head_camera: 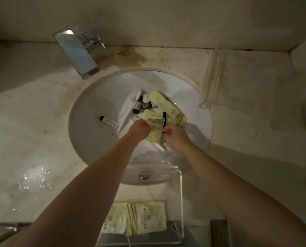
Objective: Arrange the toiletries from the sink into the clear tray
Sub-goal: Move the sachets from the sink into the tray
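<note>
Both my hands reach into the white round sink [88, 111]. My left hand [139, 130] and my right hand [175, 137] together grip a pale yellow sachet [155, 129]; a black comb [164, 120] rises beside my right fingers. More yellow packets [168, 106], small dark-capped bottles [139, 106] and a white tube with a black cap [109, 122] lie in the basin. The clear tray [179, 193] stands at the near edge, with two yellow sachets [145, 218] lying flat in it.
A chrome faucet [77, 50] juts over the basin from the back left. Another clear acrylic tray [218, 77] sits on the marble counter at the back right. Water glistens on the counter [33, 179] at the left.
</note>
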Demonstrator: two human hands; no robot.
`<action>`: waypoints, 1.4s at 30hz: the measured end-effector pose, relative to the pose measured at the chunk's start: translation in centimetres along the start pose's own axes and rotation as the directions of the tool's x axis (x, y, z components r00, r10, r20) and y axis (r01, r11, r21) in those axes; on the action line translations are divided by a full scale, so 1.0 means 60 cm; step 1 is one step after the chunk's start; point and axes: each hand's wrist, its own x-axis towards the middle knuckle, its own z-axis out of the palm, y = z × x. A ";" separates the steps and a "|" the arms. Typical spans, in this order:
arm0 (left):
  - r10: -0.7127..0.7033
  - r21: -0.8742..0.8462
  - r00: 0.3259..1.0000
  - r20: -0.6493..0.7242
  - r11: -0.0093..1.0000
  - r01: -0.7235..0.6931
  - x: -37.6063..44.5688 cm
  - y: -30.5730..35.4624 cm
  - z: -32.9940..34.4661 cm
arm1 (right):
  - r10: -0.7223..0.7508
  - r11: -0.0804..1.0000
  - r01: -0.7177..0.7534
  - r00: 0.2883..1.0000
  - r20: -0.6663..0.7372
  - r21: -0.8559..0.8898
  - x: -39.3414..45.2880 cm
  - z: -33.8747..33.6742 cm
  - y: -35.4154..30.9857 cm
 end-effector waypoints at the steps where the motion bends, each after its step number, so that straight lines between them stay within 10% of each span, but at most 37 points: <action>1: -0.009 0.000 1.000 0.002 1.000 0.009 0.008 0.000 0.004 | 0.005 1.000 -0.005 1.000 0.008 -0.005 0.007 0.001 -0.002; 14: -0.037 0.002 0.998 -0.049 0.999 0.038 0.048 -0.007 0.014 | -0.004 1.000 0.005 0.999 0.038 -0.012 0.048 0.018 -0.005; 23: -0.052 -0.360 0.995 0.085 0.930 0.079 0.042 -0.007 -0.010 | 0.068 0.992 -0.067 0.998 -0.013 0.104 0.046 0.024 -0.024; 42: 0.302 -0.556 0.934 0.193 0.818 -0.149 -0.137 -0.032 -0.113 | -0.052 0.930 0.106 0.986 -0.158 0.353 -0.109 -0.003 -0.104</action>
